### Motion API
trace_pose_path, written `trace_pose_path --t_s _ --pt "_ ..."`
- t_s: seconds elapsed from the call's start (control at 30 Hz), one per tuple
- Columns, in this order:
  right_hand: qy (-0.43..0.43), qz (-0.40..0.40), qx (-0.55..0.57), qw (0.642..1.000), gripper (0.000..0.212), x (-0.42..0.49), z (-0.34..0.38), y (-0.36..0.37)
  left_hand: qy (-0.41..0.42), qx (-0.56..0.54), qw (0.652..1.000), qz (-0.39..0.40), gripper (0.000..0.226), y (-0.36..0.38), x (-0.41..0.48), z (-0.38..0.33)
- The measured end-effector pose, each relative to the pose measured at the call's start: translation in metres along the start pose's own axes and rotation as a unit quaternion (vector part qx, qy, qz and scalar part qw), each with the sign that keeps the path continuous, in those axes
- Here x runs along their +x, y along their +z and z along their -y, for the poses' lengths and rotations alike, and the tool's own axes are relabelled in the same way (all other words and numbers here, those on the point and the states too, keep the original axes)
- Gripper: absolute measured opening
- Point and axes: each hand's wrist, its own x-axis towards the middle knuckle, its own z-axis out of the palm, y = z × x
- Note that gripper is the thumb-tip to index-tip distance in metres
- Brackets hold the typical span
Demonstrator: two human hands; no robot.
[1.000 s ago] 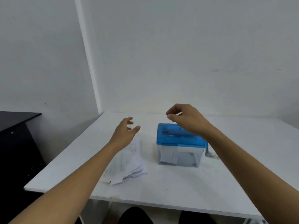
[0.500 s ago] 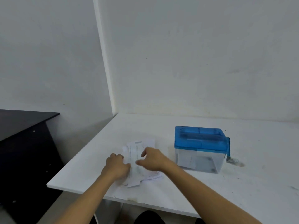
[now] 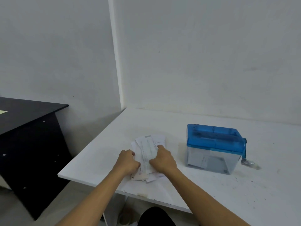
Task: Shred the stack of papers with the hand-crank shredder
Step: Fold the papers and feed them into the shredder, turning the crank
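A loose stack of white papers lies on the white table, near its left front corner. My left hand rests curled on the stack's left side. My right hand presses on its right side, fingers bent over a long printed sheet. Whether either hand has lifted a sheet cannot be told. To the right stands the hand-crank shredder: a blue lid over a clear bin with a few paper pieces inside. Its blue crank hangs down on the right end.
A black desk stands to the left, apart from the table, with a gap of floor between. White walls meet in a corner behind the table. The table's front edge runs just below my forearms.
Both hands dropped from the air above the shredder and stack down onto the papers. The view swung left, so the shredder now sits further right.
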Motion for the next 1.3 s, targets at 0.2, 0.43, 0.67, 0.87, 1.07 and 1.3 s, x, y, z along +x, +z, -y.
trace_pose_path --t_s 0.2,0.43,0.67,0.87,1.07,1.3 --pt "0.049 0.021 0.22 0.974 0.03 0.008 -0.015 -0.024 -0.014 -0.033 0.999 0.007 0.014 0.001 0.006 -0.003" --pt "0.021 0.021 0.154 0.988 0.016 0.014 -0.013 -0.032 -0.013 -0.06 0.998 -0.015 0.036 0.007 0.002 -0.01" --pt "0.009 0.056 0.023 0.998 0.007 0.015 -0.01 -0.017 -0.02 -0.071 0.997 -0.021 0.047 0.011 0.002 -0.034" --pt "0.024 0.035 0.092 0.995 0.035 0.01 -0.008 -0.023 -0.031 -0.139 0.99 -0.015 0.03 0.014 0.004 -0.044" --pt "-0.038 0.035 0.267 0.962 0.041 -0.002 -0.003 -0.049 -0.002 -0.242 0.969 -0.04 0.045 0.001 -0.004 -0.056" --pt "-0.111 0.056 0.271 0.955 0.05 -0.017 0.017 -0.077 0.066 -0.406 0.912 0.013 0.044 -0.028 -0.018 -0.091"
